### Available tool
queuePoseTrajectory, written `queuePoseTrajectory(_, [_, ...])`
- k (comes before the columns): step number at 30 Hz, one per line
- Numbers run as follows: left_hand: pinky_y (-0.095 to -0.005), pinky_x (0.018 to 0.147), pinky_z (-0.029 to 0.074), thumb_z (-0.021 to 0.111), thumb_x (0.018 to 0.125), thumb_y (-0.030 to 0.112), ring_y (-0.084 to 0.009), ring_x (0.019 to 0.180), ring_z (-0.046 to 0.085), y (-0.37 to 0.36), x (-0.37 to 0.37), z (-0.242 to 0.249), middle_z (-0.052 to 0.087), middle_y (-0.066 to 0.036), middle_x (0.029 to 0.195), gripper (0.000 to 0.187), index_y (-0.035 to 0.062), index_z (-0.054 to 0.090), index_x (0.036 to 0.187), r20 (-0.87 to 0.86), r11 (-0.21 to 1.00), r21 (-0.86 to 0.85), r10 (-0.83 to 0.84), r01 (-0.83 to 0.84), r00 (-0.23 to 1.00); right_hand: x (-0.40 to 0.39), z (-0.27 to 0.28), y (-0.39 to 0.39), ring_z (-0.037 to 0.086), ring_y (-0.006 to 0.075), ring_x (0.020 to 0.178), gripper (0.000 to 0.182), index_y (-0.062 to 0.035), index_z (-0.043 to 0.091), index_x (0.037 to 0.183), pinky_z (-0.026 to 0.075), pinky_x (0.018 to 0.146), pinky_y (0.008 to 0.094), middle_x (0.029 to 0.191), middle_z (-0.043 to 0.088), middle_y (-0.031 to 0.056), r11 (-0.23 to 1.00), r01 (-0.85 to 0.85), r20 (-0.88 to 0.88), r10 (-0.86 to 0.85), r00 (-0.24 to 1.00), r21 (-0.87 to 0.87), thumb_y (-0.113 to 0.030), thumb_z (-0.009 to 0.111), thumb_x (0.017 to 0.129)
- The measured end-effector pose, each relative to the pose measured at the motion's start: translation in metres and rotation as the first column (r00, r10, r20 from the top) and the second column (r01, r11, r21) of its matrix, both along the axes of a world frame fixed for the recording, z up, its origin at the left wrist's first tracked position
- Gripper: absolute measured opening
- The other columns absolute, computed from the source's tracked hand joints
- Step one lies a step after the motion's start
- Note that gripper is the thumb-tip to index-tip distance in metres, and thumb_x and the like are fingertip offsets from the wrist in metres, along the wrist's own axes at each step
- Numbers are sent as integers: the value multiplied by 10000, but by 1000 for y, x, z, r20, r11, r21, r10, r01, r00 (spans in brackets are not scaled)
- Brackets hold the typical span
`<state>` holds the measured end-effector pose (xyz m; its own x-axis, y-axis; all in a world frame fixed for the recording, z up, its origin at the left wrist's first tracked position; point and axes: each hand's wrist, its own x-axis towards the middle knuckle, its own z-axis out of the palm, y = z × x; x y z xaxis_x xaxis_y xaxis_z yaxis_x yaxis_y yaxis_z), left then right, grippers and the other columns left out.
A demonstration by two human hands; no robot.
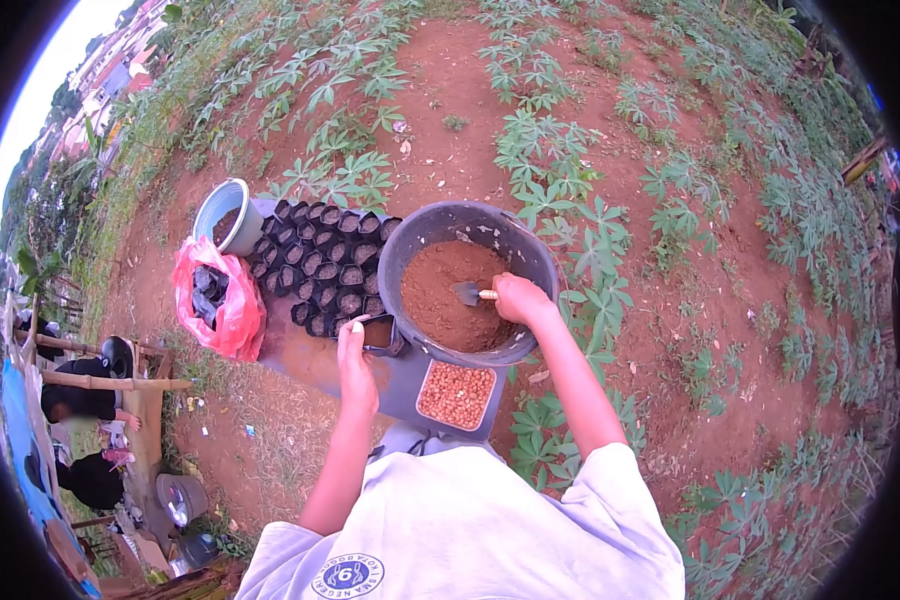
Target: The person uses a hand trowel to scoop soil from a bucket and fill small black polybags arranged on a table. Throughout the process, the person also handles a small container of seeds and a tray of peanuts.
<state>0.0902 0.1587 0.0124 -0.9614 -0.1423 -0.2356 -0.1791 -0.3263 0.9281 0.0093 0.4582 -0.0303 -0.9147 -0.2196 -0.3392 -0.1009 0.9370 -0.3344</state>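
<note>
My right hand (522, 298) is closed round the wooden handle of a small trowel (467, 293). Its metal blade is in the brown soil (440, 285) that fills much of a large dark basin (410, 228). To the left of the basin, my left hand (356, 368) grips the side of a black planting bag (398, 346) with brown soil visible inside; some of its fingers are hidden. Just beyond that hand, rows of small black planting bags (322, 270) filled with soil stand close together. A square tray of tan seeds or nuts (456, 395) lies between my forearms.
Everything stands on a narrow grey table (305, 362). At its left end are a pale bucket (240, 232) with soil and a pink plastic bag (238, 325) holding black plastic. Leafy plants (545, 150) grow around. People in dark clothes (80, 400) are at lower left by a bamboo rail (120, 382).
</note>
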Motion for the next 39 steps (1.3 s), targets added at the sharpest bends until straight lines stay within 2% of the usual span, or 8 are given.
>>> queuePoseTrajectory(1, [-226, 726, 355, 430, 1051, 281, -32, 838, 467, -1, -1, 0, 542, 55, 981, 269, 117, 578, 1204, 8, 1000, -27, 4, -4, 1000, -1, 0, -2, 659, 383, 1043, 241, 24, 638, 1051, 532, 910, 452, 1127, 653, 243, 1000, 4, 10, -4, 1000, -5, -77, 537, 856])
queuePoseTrajectory(5, [-216, 689, 307, 426, 1050, 279, -14, 795, 407, -6, -3, 6, 512, 78, 957, 262, 139, 582, 1207, 9, 999, -32, -3, 3, 1000, -6, -8, -1, 666, 388, 1019, 237, 23, 655, 1026, 534, 898, 458, 1079, 674, 246, 1000, -6, -10, 6, 1000, -8, -94, 530, 862])
queuePoseTrajectory(15, [-249, 832, 409, 434, 1063, 275, -70, 933, 523, -24, -38, 6, 572, 6, 1042, 273, 81, 563, 1206, 37, 998, 29, -59, 58, 998, -4, -13, -5, 653, 400, 1024, 232, 12, 650, 1000, 516, 885, 483, 1042, 684, 241, 998, 61, 154, -64, 986, 22, -127, 499, 892])
queuePoseTrajectory(20, [-269, 859, 437, 432, 1065, 275, -90, 969, 552, -46, -63, 0, 584, -13, 1058, 281, 65, 559, 1202, 17, 981, 99, -171, 169, 985, 9, -16, -11, 658, 390, 1031, 253, 18, 670, 1007, 517, 896, 463, 1060, 685, 246, 990, 138, 142, -139, 980, 15, -77, 522, 826])
queuePoseTrajectory(23, [-286, 881, 445, 437, 1062, 270, -104, 985, 558, -57, -86, -2, 586, -22, 1074, 273, 65, 560, 1195, 11, 964, 158, -219, 215, 976, 16, -4, -21, 641, 382, 1070, 266, 17, 654, 1034, 500, 926, 457, 1094, 673, 246, 974, 226, 174, -218, 960, -32, -54, 504, 826])
queuePoseTrajectory(25, [-298, 912, 440, 449, 1056, 277, -118, 991, 560, -63, -101, -3, 587, -27, 1084, 269, 64, 565, 1172, 8, 917, 312, -265, 249, 964, 15, -5, -30, 635, 379, 1084, 272, 17, 647, 1045, 495, 934, 456, 1108, 668, 245, 968, 251, 179, -244, 953, -17, -45, 497, 827])
queuePoseTrajectory(34, [-272, 901, 418, 472, 1048, 309, -103, 981, 554, -80, -130, -20, 591, -10, 1057, 278, 70, 571, 1151, -42, 894, 305, -332, 328, 943, 33, -15, -48, 618, 390, 1084, 252, -12, 621, 1055, 490, 915, 467, 1084, 655, 220, 934, 356, 156, -355, 922, 18, -5, 507, 831])
queuePoseTrajectory(39, [-275, 871, 436, 473, 1050, 324, -98, 968, 558, -91, -129, -20, 593, -20, 1067, 312, 57, 565, 1181, -66, 906, 222, -354, 360, 933, 39, -7, -51, 621, 393, 1064, 215, -18, 616, 1030, 493, 898, 473, 1083, 650, 216, 913, 408, 51, -408, 912, 10, -15, 525, 835])
